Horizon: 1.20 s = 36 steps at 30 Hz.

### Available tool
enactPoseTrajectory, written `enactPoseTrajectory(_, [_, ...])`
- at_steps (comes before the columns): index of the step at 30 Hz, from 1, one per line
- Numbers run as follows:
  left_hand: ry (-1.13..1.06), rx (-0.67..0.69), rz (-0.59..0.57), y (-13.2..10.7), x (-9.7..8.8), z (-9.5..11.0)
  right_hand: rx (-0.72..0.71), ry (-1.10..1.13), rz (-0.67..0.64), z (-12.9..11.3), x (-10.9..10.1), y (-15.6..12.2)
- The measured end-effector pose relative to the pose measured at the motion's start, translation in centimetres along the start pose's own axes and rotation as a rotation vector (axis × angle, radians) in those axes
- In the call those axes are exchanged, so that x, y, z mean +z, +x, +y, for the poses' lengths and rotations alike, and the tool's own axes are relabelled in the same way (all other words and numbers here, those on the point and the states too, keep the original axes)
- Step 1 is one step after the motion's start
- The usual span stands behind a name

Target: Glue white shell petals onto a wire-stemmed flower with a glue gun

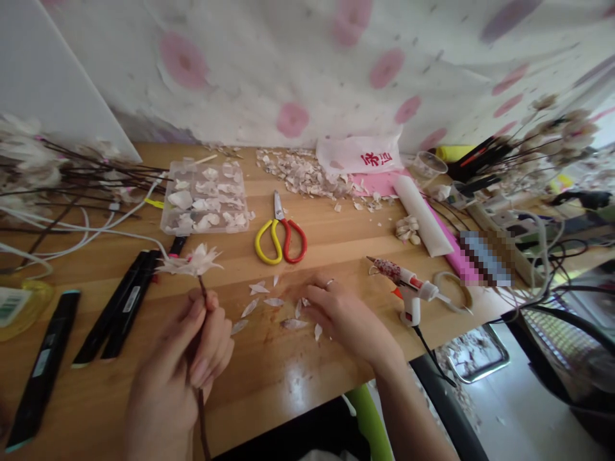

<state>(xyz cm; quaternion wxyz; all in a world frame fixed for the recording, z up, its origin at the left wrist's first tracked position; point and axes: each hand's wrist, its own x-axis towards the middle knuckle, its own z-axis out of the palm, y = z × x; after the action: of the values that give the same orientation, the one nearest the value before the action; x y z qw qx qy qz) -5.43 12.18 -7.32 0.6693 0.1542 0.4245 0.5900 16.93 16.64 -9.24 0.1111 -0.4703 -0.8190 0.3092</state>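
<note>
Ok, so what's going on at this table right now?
A person is working at a wooden table. The left hand grips the stem of a white flower, held upright. The right hand rests on the table among loose petals. A glue gun lies just right of that hand. Scissors and a clear box of petals sit further back, and black markers lie at the left.

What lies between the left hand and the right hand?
Head view: a few loose white petals on the wooden table, between the left hand gripping the flower stem and the right hand.
</note>
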Motion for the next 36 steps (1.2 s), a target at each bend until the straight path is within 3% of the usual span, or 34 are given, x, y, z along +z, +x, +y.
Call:
enactPoseTrajectory(6, [0.007, -0.054, 0.030, -0.3, -0.2, 0.0, 0.013, -0.050, -0.123, 0.1, 0.2, 1.4])
enactPoseTrajectory(12, [-0.065, -0.098, -0.030, 0.0, -1.1, -0.4, 0.039, 0.060, -0.104, 0.4, 0.3, 1.4])
enactPoseTrajectory(22, [-0.060, -0.102, -0.104, 0.5, -1.3, -1.4, 0.278, 0.573, 0.288, -0.2, 1.0, 0.5])
enactPoseTrajectory(30, [0.106, -0.008, 0.000, -0.2, 1.9, -3.3, 0.250, 1.016, 0.386, -4.7, 3.2, -1.0])
enactPoseTrajectory(33, [0.201, 0.084, 0.061, -0.7, 2.3, -3.7, 0.208, 0.996, 0.466, -5.7, 3.7, -1.6])
enactPoseTrajectory(36, [0.284, 0.149, 0.025, -0.9, 2.3, -3.8, 0.170, 0.928, 0.500, -6.1, 3.5, -2.1])
